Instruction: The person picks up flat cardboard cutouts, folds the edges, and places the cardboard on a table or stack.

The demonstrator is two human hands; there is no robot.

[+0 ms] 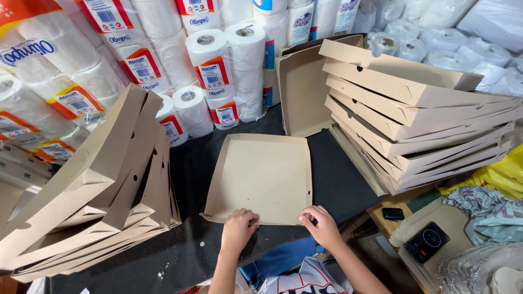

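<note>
A: What are the hands on?

B: Both rest on the near edge of a flat cardboard box (261, 177), plain brown, lying open on the dark worktop (190, 163). The left hand (238, 228) presses its curled fingers down on the near flap. The right hand (321, 224) has its grip pinching the same edge by the near right corner.

A: How does the box look?

B: It is a shallow tray shape, with low walls folded up along the far and left sides, a small hole near the right rim, and the near flap still lying flat.

A: And around it?

B: To the left, a leaning pile of folded boxes (98, 201). To the right, a neat stack of finished boxes (419, 125), with a phone (393, 213) and a small black device (426, 241) on a wooden surface nearer the person. Farther back, one more box (302, 92) stands on edge, and behind everything are wrapped toilet paper rolls (218, 71).
</note>
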